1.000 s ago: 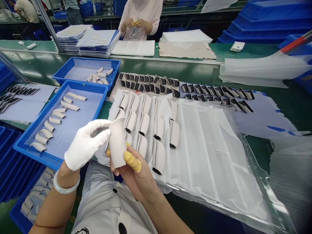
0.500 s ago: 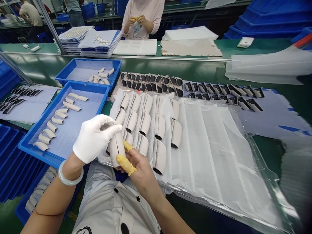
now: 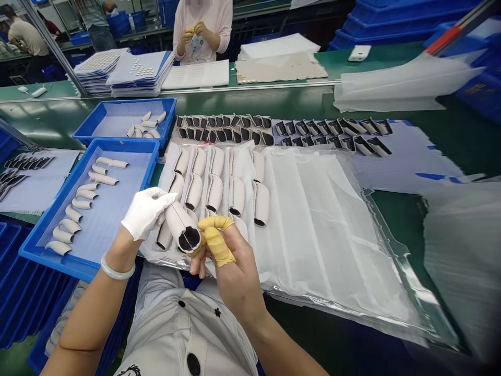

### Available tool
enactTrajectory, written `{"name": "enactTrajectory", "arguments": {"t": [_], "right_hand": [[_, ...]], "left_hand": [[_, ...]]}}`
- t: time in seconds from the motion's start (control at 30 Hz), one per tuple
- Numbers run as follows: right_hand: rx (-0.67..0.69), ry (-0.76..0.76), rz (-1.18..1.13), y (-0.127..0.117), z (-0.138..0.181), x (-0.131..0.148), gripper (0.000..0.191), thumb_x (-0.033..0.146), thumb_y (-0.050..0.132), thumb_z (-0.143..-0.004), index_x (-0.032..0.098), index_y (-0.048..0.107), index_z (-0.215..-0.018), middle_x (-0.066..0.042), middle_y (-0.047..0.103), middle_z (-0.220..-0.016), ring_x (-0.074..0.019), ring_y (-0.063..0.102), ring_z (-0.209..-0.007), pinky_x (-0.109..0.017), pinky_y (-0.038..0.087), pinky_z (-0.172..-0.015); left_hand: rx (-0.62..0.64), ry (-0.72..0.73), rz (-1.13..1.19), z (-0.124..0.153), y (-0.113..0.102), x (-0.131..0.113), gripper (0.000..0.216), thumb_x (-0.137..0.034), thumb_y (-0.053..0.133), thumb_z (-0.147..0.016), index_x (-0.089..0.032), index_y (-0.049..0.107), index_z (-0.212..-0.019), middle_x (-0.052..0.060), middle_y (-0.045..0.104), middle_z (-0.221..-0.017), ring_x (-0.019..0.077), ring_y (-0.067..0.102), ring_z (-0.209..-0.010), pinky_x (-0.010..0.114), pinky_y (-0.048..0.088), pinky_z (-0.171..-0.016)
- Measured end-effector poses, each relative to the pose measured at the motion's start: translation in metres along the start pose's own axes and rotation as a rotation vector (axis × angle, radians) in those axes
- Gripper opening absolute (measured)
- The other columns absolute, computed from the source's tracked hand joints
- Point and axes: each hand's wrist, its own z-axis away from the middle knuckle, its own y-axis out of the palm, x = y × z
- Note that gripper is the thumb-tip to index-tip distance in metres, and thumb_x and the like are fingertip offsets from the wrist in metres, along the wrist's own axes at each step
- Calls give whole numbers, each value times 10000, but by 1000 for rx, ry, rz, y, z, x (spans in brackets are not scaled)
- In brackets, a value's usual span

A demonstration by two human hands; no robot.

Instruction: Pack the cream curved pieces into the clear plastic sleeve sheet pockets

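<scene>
My left hand [image 3: 145,211], in a white glove, grips the far end of a curved beige shell part [image 3: 180,225]. My right hand [image 3: 223,261], with yellow finger cots on thumb and fingers, pinches the part's near end, whose dark inner side faces me. Both hands hover over the near left corner of a clear plastic sheet with white pockets [image 3: 313,219]. Several more beige shell parts [image 3: 213,183] sit in the pockets' left columns.
A blue tray [image 3: 117,209] at left holds several beige curved strips; a second blue tray [image 3: 117,117] lies behind it. Rows of dark parts [image 3: 282,128] line the green table. Across the conveyor a person [image 3: 199,28] handles a small item beside stacked white sheets [image 3: 129,73].
The shell part has been turned from upright to end-on, showing its dark inside. Both hands shifted slightly lower and left; the view tilted.
</scene>
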Motion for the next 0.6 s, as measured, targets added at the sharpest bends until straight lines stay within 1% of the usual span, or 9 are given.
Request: {"name": "enactTrajectory", "arguments": {"t": [0.13, 0.2, 0.27, 0.37, 0.43, 0.53, 0.6], "right_hand": [[-76, 48, 45, -4, -3, 4, 379, 564, 590, -836, 198, 496, -808, 58, 540, -583, -73, 520, -429, -197, 409, -431], [-105, 73, 73, -8, -5, 5, 390, 555, 634, -805, 199, 479, -771, 68, 531, -578, -65, 504, -413, -201, 418, -441], [-104, 78, 92, -13, -5, 6, 344, 501, 633, -827, 200, 478, -768, 75, 529, -562, -64, 511, -419, -199, 428, -458], [-83, 38, 80, -20, -3, 5, 246, 414, 539, -910, 200, 500, -796, 65, 549, -555, -85, 562, -467, -198, 446, -476], [-76, 12, 60, -23, 0, 5, 226, 395, 500, -931, 200, 506, -816, 57, 565, -566, -96, 583, -488, -206, 457, -483], [-86, 17, 75, -25, 2, 6, 268, 449, 492, -924, 199, 502, -830, 53, 559, -563, -102, 583, -498, -221, 465, -507], [-120, 47, 111, -26, 3, 7, 321, 515, 546, -871, 202, 483, -833, 55, 542, -601, -102, 570, -501, -236, 463, -511]], "left_hand": [[-22, 3, -35, -2, 7, 1, 329, -348, 741, -649, -166, 477, -574, -80, 389, -357, 33, 321, -322, 159, 234, -350], [-40, 26, -50, -4, 10, 3, 315, -356, 729, -657, -168, 487, -586, -83, 394, -370, 35, 326, -323, 159, 233, -342], [-64, 55, -74, -7, 13, 5, 302, -364, 724, -658, -172, 498, -601, -85, 404, -391, 39, 334, -324, 161, 230, -332], [-92, 91, -101, -10, 18, 7, 300, -380, 724, -649, -177, 506, -614, -85, 416, -414, 43, 343, -330, 165, 237, -330], [-96, 93, -101, -12, 21, 7, 300, -387, 719, -646, -179, 506, -614, -83, 417, -420, 45, 343, -336, 168, 238, -335], [-97, 80, -129, -11, 27, 4, 283, -387, 696, -664, -181, 509, -613, -83, 408, -416, 51, 333, -344, 178, 235, -345], [-122, 114, -182, -8, 32, 1, 272, -380, 679, -681, -182, 508, -606, -80, 404, -424, 55, 334, -362, 188, 250, -364]]}}
